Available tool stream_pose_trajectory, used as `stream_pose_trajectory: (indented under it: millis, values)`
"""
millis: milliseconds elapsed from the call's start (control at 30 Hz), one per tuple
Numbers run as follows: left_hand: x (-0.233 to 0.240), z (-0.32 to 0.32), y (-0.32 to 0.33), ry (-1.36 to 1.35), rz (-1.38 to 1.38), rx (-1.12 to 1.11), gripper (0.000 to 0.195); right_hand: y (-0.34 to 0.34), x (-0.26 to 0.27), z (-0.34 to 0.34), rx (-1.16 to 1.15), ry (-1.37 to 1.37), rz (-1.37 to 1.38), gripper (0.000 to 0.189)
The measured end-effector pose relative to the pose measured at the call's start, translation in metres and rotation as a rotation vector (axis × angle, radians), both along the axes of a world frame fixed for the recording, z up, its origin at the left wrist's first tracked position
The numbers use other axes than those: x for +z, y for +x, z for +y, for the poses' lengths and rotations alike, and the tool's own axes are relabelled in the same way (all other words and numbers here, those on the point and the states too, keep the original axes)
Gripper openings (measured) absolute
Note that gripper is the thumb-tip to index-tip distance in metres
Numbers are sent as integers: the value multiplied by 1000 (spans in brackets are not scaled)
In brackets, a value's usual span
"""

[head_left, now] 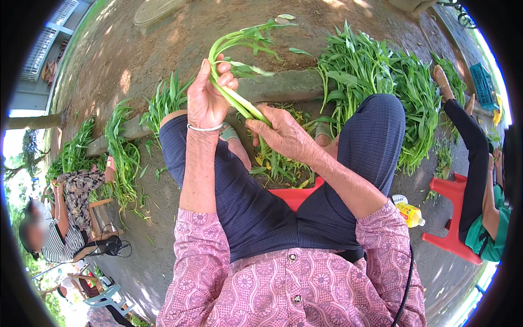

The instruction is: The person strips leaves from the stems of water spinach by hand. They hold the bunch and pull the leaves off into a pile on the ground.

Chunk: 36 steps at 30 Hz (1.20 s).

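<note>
My left hand holds a few long green stems of leafy greens, which look like water spinach, around their middle. The leafy tops curve up and to the right beyond the fingers. Lower down, my right hand grips the same stems near their thick ends between thumb and fingers. Loose leaves and yellowed trimmings lie on the ground between my feet, below the hands. A large heap of the same greens rests beyond my right knee, and a smaller bunch lies beyond my left knee.
A stone kerb runs just past my feet. A yellow-labelled bottle lies at my right. Seated people are on both sides, one on a red plastic stool. More greens lie at left; a teal crate stands far right.
</note>
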State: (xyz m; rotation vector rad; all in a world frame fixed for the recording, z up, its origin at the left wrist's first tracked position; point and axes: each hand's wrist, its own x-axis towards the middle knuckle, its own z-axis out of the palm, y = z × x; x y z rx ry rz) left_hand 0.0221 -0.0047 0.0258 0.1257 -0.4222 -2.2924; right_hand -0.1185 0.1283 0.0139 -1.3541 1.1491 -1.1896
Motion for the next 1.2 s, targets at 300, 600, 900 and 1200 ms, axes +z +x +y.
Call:
stream_pose_trajectory:
  millis: [300, 600, 900, 1200]
  values:
    - [5, 9, 10, -396, -665, 123, 53, -18, 16, -3, 43, 36, -143, 26]
    - [11, 30, 12, -591, -635, -176, 38, -22, 23, -4, 138, 48, -171, 30]
    - [7, 35, -3, -447, -714, -108, 23, -31, 13, -12, 225, 224, -83, 31]
    - [6, 24, -7, -481, -722, 158, 20, -64, 20, -8, -64, 218, -22, 57]
